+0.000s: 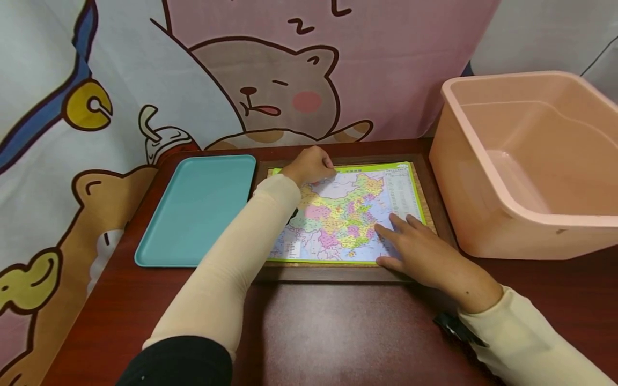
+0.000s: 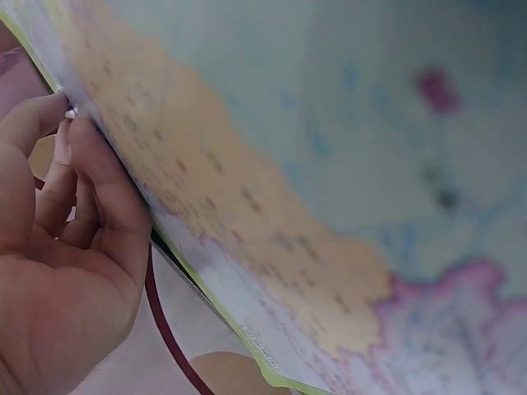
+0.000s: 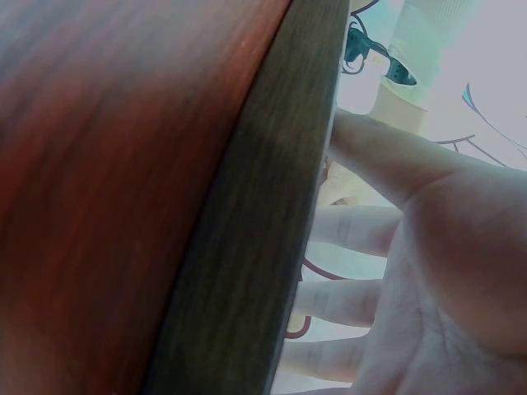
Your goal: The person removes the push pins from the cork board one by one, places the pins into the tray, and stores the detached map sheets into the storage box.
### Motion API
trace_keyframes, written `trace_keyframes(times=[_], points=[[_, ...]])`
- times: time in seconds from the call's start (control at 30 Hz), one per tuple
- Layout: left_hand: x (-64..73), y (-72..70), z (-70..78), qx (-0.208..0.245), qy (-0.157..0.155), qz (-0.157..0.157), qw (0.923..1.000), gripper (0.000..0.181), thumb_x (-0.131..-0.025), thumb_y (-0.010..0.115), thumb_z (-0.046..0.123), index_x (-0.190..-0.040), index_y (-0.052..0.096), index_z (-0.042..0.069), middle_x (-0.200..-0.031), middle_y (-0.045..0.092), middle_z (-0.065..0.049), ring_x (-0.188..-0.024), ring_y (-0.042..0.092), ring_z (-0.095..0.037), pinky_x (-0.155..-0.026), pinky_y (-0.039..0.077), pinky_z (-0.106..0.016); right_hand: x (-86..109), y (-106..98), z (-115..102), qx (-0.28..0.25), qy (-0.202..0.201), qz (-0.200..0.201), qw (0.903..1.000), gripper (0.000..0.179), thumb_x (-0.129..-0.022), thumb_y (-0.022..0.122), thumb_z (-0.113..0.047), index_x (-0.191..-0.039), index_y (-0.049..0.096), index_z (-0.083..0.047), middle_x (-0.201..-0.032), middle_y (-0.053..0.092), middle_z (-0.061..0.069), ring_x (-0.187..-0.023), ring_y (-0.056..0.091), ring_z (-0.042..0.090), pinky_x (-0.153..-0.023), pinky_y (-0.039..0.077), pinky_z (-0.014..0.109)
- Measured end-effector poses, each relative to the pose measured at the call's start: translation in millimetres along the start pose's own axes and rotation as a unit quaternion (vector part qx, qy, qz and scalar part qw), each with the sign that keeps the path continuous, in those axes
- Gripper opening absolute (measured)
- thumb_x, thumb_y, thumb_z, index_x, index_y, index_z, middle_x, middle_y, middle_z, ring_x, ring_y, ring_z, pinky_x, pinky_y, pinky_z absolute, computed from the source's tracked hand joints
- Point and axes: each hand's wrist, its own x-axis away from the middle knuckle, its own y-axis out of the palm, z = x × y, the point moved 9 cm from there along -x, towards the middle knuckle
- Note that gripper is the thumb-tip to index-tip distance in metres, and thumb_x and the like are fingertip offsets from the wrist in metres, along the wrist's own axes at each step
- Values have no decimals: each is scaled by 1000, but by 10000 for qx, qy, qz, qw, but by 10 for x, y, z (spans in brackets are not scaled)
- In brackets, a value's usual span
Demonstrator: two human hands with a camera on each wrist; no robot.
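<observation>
A printed map of China [image 1: 350,214] with a lime-green border lies on a brown-framed wooden board [image 1: 338,274]. My left hand [image 1: 309,165] reaches over its far edge, fingers curled. In the left wrist view, thumb and forefinger tips [image 2: 81,132] meet at the edge of the map [image 2: 222,197], with a small pale bit showing between them. My right hand [image 1: 425,257] rests at the map's lower right side, fingers spread and straight. Its thumb touches the board's side [image 3: 255,197] in the right wrist view, where the other fingertips are hidden behind that side.
A flat turquoise tray [image 1: 203,209] sits left of the board. To the right stands a tall, pale pink plastic tub [image 1: 475,177]. All rest on a dark red wooden table [image 1: 328,343]. Behind hangs a cloth [image 1: 396,64] printed with cartoon animals.
</observation>
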Motion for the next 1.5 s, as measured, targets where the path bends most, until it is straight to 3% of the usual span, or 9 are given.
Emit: trace_keyframes(times=[0.43,0.67,1.5], points=[[50,-29,31,87,112,-8,9999,13,-93,71,23,-90,71,10,-87,66,-4,-65,59,-16,-61,51,-26,-5,-20,-13,-16,-33,54,10000,61,-89,74,-39,-137,60,-3,-135,53,38,-122,52,58,-105,40,65],[67,2,-5,245,-4,-62,9997,13,-94,70,22,-91,70,9,-85,65,-5,-65,56,-15,-59,50,-26,-4,12,-8,-6,-8,-29,10000,61,-88,75,-41,-136,61,-4,-135,54,38,-118,54,61,-102,42,67],[43,-4,0,106,-116,-30,9999,19,-91,75,29,-91,70,10,-83,64,-3,-64,54,-14,-56,47,-24,6,5,2,47,18,-17,10000,63,-88,75,-42,-136,60,-4,-135,53,37,-119,53,60,-102,42,67]])
